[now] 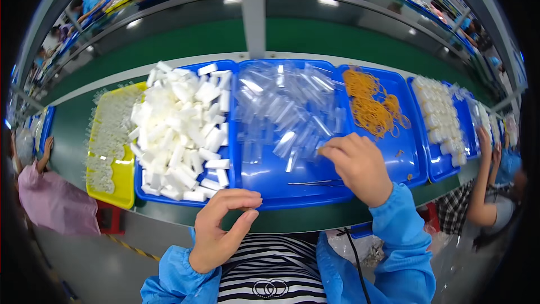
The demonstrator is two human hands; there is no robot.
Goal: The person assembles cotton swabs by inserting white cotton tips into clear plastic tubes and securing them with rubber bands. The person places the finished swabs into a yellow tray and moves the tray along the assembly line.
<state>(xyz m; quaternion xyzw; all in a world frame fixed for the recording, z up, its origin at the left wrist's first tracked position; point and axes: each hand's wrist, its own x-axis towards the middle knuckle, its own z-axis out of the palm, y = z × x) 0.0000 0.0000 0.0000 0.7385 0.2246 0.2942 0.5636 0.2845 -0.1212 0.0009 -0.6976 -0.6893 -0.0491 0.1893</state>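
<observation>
My left hand [228,225] is in front of the trays' near edge, its thumb and fingertips curled almost together; anything between them is too small or clear to make out. Over the middle blue tray [264,186], my right hand [360,166] has its fingers pinched at the right edge of a heap of clear plastic tubes [281,107]. What that pinch holds, if anything, is hidden. Metal tweezers [315,183] lie in this tray just left of my right wrist. White foam-like blocks [180,129] fill the tray to the left. Orange rubber bands [371,104] lie in the tray to the right.
A yellow tray [121,186] of small clear parts stands at far left. Stacked white pieces [441,112] fill another blue tray at right. A grey metal post [253,11] rises behind the trays. Other people work at both sides and beyond the green belt [315,36].
</observation>
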